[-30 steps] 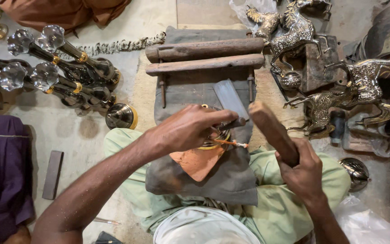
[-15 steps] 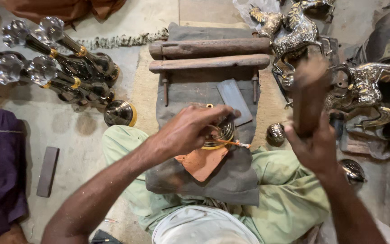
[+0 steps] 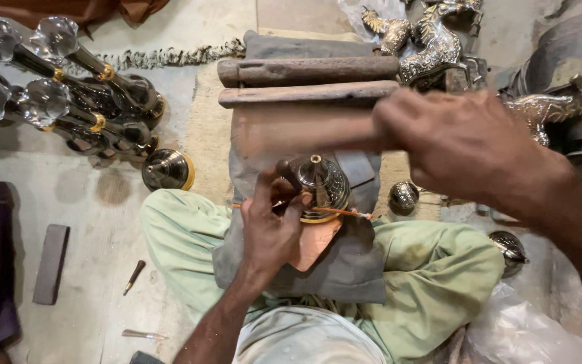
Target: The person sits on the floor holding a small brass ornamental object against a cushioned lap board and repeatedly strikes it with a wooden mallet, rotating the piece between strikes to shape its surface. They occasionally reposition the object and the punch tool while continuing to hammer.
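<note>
The left hand (image 3: pixel 271 229) is curling tight around a slim chisel (image 3: pixel 289 176), pinning its tip against the engraved metal dome (image 3: pixel 321 185), which is sitting on a copper-coloured block (image 3: pixel 314 244) over the grey cloth (image 3: pixel 355 269) spread across the person's lap. Up front, the right hand (image 3: pixel 469 145) is gripping a wooden mallet (image 3: pixel 298 131), fingers wrapped fully round it, and the mallet is blurring across the frame above the dome and chisel. A thin orange cord (image 3: pixel 348 212) is running just under the dome's rim. The green trousers (image 3: pixel 439 269) are framing the work on both sides. Beyond the lap, two long wooden bars (image 3: pixel 304 81) are lying side by side on a mat. Off to the left, a cluster of dark metal stems with glass knobs (image 3: pixel 55 87) is resting on the floor, with a small brass-rimmed cap (image 3: pixel 166 170) near them. To the right, silver animal figurines (image 3: pixel 432 44) are standing well apart from the dome, and a small round metal ball (image 3: pixel 404 195) is lying near the knee.
</note>
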